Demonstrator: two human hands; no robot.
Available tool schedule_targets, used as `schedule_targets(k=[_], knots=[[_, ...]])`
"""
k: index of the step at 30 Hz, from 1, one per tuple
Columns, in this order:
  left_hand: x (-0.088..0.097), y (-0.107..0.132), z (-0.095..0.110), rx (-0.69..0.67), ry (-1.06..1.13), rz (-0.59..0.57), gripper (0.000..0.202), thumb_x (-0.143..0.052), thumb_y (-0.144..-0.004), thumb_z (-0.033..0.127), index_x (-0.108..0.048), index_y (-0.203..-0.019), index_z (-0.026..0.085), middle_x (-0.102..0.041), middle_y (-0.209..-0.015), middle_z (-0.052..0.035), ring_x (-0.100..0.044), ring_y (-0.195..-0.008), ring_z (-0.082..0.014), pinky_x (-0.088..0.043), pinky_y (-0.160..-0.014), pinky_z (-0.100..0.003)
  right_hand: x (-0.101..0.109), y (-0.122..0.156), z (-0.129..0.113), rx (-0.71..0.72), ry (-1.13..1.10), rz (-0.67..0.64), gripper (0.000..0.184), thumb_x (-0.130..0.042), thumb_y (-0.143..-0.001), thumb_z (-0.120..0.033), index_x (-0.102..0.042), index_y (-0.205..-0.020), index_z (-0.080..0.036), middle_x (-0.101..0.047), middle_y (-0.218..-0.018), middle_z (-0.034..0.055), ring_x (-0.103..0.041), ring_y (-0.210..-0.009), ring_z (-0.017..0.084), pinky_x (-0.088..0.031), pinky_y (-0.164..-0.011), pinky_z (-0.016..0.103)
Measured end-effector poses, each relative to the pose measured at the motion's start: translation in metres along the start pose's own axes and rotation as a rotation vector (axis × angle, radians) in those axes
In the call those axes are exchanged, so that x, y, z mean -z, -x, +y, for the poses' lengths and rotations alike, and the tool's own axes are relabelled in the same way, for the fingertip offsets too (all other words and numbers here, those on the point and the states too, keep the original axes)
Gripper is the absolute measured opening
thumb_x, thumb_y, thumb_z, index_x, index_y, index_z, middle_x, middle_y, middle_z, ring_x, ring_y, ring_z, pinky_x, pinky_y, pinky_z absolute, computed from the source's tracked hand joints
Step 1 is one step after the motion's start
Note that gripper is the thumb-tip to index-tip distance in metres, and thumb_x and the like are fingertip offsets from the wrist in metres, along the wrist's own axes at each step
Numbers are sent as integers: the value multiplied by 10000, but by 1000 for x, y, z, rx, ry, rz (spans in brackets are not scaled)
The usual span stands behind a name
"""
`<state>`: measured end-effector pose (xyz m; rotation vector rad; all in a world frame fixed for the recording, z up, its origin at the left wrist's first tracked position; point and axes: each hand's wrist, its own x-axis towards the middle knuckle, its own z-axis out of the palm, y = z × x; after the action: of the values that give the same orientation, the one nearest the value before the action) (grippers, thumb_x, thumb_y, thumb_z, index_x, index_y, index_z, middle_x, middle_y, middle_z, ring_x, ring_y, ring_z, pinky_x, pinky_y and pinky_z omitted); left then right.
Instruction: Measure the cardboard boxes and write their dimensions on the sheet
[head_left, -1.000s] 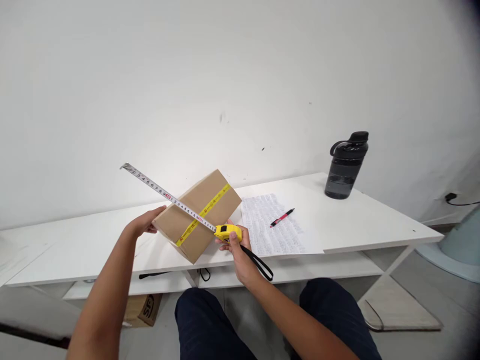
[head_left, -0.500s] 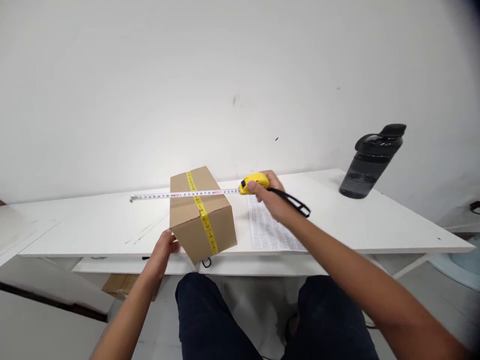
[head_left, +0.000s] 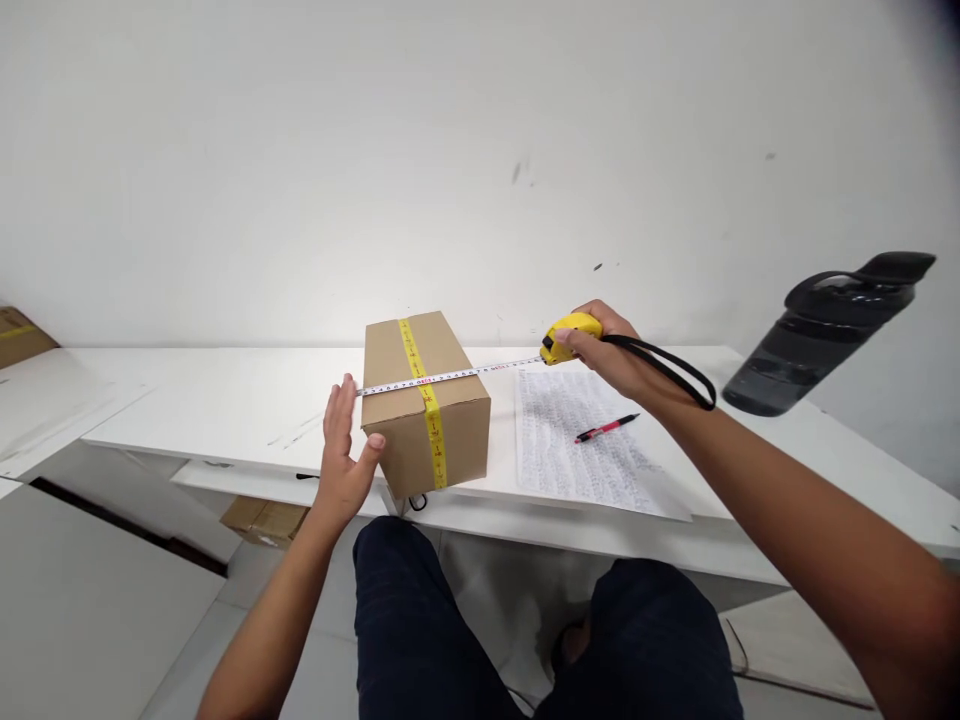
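A brown cardboard box (head_left: 405, 440) with yellow printed tape stands at the front edge of the white table. My right hand (head_left: 609, 350) grips a yellow tape measure (head_left: 571, 336), whose black wrist strap hangs toward the forearm. Its pulled-out blade (head_left: 450, 376) runs leftward across the top of the box to the box's left edge. Beside that edge, my left hand (head_left: 346, 450) is open, fingers stretched up and thumb by the front left corner. The blade's end is near the left fingers; whether they touch it I cannot tell.
Right of the box lies a written sheet of paper (head_left: 555, 440) with a red and black pen (head_left: 606, 429) on it. A dark water bottle (head_left: 817, 335) stands farther right. Other cardboard boxes show at the far left (head_left: 22, 338) and below the table (head_left: 264, 520).
My right hand has drawn the tape measure back to the right, bringing the blade's end to the box's left edge. My left hand has risen from the lower corner and opened. The view has shifted.
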<state>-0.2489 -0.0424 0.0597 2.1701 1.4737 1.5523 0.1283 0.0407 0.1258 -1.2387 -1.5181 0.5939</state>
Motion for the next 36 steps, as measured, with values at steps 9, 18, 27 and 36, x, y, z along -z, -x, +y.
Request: schedule_targets(k=[9, 18, 27, 36], knots=[[-39, 12, 16, 112, 98, 63, 1015, -721, -863, 588, -92, -1636, 399, -191, -1728, -96, -324, -1558, -311, -448, -1199, -460, 12, -10, 15, 8, -20, 31, 260, -711, -827, -456, -592, -917, -243, -605, -720, -6, -483, -631, 164, -377, -615, 320], [-32, -11, -7, -243, -80, -43, 789, -731, -896, 456, -298, -1550, 359, -165, -1734, -119, 37, -1622, -349, -109, -1276, -676, 23, -25, 47, -53, -233, 61, 336, -730, -801, -442, -535, -995, -248, -654, -808, -2, -502, -592, 129, -372, -555, 276], [-56, -37, -13, -472, 52, -8, 841, -818, -808, 436, -335, -1490, 338, -452, -1539, -146, -414, -1450, -334, -376, -1184, -631, 22, -38, 50, 0, -199, 131, 319, -643, -804, -349, -599, -1108, -261, -623, -773, -19, -533, -588, 128, -374, -509, 246], [-75, -35, -26, -483, 182, 96, 898, -798, -811, 444, -302, -1559, 407, -468, -1537, -95, -429, -1428, -331, -366, -1178, -639, 7, -43, 41, 8, -68, 290, 174, -584, -852, -359, -557, -988, -254, -559, -769, -26, -523, -623, 126, -451, -553, 255]])
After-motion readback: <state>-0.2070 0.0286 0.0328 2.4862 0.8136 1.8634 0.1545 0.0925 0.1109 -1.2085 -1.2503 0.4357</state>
